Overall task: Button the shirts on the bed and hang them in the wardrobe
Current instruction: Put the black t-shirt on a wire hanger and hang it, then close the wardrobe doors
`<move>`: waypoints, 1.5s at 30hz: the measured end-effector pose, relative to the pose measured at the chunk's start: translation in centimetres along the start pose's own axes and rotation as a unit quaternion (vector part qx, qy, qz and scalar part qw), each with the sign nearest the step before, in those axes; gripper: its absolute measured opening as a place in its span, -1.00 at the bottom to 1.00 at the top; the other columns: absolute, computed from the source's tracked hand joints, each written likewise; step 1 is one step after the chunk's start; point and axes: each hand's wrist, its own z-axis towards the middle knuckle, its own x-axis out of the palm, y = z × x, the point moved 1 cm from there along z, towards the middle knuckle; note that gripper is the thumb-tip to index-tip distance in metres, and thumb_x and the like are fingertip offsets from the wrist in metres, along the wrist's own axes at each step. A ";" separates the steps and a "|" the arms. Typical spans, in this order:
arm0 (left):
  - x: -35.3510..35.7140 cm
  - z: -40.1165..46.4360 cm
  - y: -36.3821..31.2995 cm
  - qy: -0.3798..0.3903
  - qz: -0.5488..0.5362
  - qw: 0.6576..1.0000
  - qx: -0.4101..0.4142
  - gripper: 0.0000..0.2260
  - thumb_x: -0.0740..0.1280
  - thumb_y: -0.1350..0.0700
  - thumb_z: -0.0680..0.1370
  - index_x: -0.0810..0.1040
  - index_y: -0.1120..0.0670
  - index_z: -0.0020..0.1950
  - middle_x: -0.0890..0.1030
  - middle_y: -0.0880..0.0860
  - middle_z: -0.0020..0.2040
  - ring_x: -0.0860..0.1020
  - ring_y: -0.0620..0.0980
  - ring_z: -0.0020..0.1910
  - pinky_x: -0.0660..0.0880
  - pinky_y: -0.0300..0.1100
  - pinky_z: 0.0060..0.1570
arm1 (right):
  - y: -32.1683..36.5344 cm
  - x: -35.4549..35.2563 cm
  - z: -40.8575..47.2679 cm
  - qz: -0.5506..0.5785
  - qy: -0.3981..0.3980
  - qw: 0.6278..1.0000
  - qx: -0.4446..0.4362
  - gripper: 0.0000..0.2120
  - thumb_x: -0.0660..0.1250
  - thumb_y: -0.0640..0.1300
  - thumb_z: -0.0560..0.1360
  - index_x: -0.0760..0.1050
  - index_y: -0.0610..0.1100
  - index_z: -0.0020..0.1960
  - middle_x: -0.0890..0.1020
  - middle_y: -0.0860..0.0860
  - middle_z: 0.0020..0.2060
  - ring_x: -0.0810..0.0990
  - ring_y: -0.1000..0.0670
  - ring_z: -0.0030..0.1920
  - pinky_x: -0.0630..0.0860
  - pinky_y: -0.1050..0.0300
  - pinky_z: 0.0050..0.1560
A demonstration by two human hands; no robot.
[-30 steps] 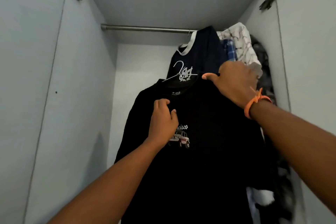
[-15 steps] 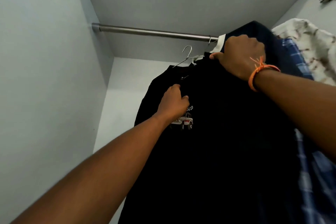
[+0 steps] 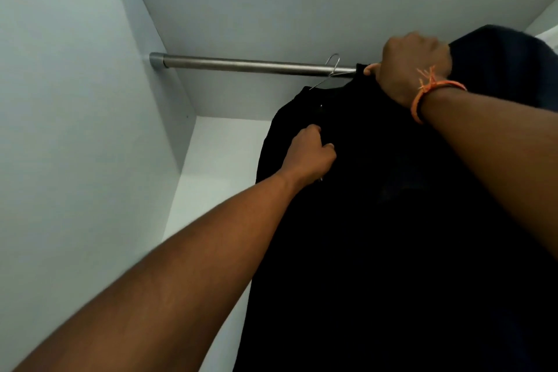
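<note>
Inside the wardrobe, the right hand (image 3: 413, 69) grips the black shirt (image 3: 377, 220) at its collar while the left hand (image 3: 311, 154) pinches its front, the hanger hook (image 3: 333, 65) at twelve o'clock beside the rail (image 3: 241, 65) (apparently not yet over it), likely to be lifted over next.

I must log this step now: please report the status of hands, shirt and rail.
Left hand grips black shirt front. Right hand holds its shoulder at the rail. Hanger hook at rail height, not clearly over. Dark garment crowds right.

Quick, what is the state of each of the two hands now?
Left hand: closed, gripping the front of the black shirt.
Right hand: closed, gripping the black shirt's shoulder by the rail.
</note>
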 end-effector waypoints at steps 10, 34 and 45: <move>1.0 0.3 0.1 0.006 0.020 1.000 -0.002 -0.65 0.31 0.15 0.58 0.43 0.24 0.33 0.58 0.13 0.07 0.57 0.06 0.08 0.47 -0.17 0.03 | 1.2 1.4 -0.2 -0.062 0.007 0.997 -0.055 -0.59 0.32 0.10 0.57 0.55 -0.24 0.18 0.60 -0.24 0.06 0.60 -0.29 0.08 0.34 0.01 -0.13; -5.0 -22.2 -5.8 -0.028 -0.001 0.985 -0.171 -0.69 0.31 0.09 0.56 0.47 0.04 0.31 0.61 0.07 0.17 0.62 0.07 0.10 0.56 0.04 0.16 | 4.5 -8.8 -28.2 0.152 0.054 0.987 0.001 -0.52 0.47 0.04 0.42 0.48 -0.16 0.23 0.41 -0.21 0.36 0.16 -0.27 0.53 -0.03 -0.39 0.48; -10.1 -45.5 -12.3 -0.064 -0.086 0.947 -0.303 -0.82 0.29 0.19 0.61 0.48 -0.02 0.19 0.53 -0.11 0.14 0.53 -0.21 -0.04 0.42 -0.56 -0.18 | 6.0 -22.8 -44.5 0.208 0.244 0.944 0.085 -0.61 0.49 0.01 0.44 0.54 -0.12 0.20 0.48 -0.15 0.24 0.41 -0.24 0.31 0.33 -0.33 0.26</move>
